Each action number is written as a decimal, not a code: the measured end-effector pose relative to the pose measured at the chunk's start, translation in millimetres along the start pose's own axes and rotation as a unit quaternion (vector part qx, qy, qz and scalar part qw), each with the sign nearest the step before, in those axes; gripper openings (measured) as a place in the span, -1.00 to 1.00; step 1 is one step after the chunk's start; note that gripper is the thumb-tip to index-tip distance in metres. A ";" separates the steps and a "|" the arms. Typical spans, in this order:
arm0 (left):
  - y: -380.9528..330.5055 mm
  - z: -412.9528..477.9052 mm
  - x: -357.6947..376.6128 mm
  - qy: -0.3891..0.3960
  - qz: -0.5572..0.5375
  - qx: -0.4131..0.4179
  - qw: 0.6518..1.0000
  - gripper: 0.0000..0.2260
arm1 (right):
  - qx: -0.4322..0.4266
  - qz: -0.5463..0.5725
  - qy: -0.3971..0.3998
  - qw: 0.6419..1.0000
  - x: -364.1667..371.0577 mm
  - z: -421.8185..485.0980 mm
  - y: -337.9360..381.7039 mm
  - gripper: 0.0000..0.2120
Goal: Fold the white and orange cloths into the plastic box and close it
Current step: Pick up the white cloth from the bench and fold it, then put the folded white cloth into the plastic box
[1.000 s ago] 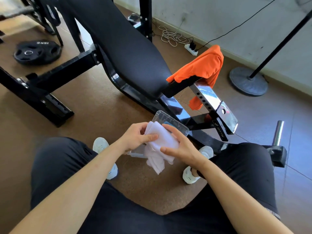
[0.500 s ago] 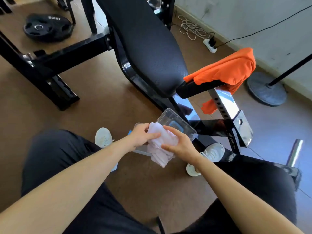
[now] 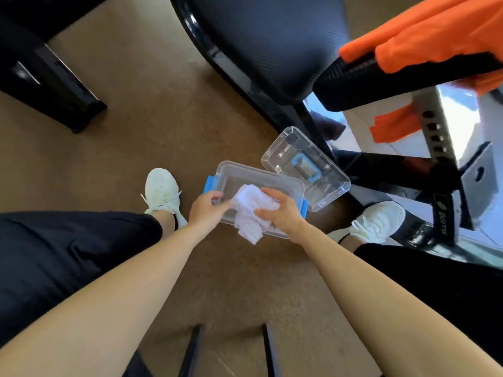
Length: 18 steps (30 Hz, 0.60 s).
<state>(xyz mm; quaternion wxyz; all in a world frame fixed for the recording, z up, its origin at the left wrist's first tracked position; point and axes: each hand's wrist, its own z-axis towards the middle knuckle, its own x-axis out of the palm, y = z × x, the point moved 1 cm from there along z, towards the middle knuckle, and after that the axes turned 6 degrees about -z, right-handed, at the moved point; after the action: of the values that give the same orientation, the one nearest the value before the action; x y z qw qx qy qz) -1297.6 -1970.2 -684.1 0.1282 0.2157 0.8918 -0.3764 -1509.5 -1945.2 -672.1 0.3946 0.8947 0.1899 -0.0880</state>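
A clear plastic box with blue clips lies open on the floor between my feet. The bunched white cloth sits over its near side, one end hanging past the near rim. My left hand pinches the cloth's left edge. My right hand grips its right side. A second clear plastic piece with a blue part in its middle, the lid, lies right behind the box to the right. The orange cloth hangs over a black bench pad at the top right.
A black padded gym bench and its shiny metal frame stand close behind the box. My white shoes flank it. A black frame foot rests on the brown floor at left.
The view has tipped down and come closer. Both hands have lowered the white cloth onto the open box, which now shows fully with the lid beside it.
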 end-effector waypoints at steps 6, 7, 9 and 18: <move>37.5 50.9 -2.9 -0.066 0.070 -0.043 0.994 -0.56 | 0.080 0.038 -0.029 0.996 26.7 54.1 -23.5 -0.46; 40.1 54.5 -0.4 -0.058 0.065 -0.045 0.995 -0.55 | 0.083 0.035 -0.038 0.995 33.3 64.2 -27.8 -0.46; 46.8 61.5 4.4 -0.048 0.053 -0.042 0.997 -0.57 | 0.106 0.062 -0.056 0.991 45.7 80.3 -31.9 -0.51; 72.9 73.3 7.7 -0.080 0.034 0.007 0.996 -0.66 | 0.141 0.181 -0.086 0.970 114.5 132.4 -49.2 -0.36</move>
<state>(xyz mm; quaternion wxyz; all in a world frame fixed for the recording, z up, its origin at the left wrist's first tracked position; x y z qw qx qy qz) -1264.4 -1975.9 -782.1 0.2100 0.2163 0.8682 -0.3943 -1426.2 -1981.9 -829.5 0.2888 0.9499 -0.0239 -0.1174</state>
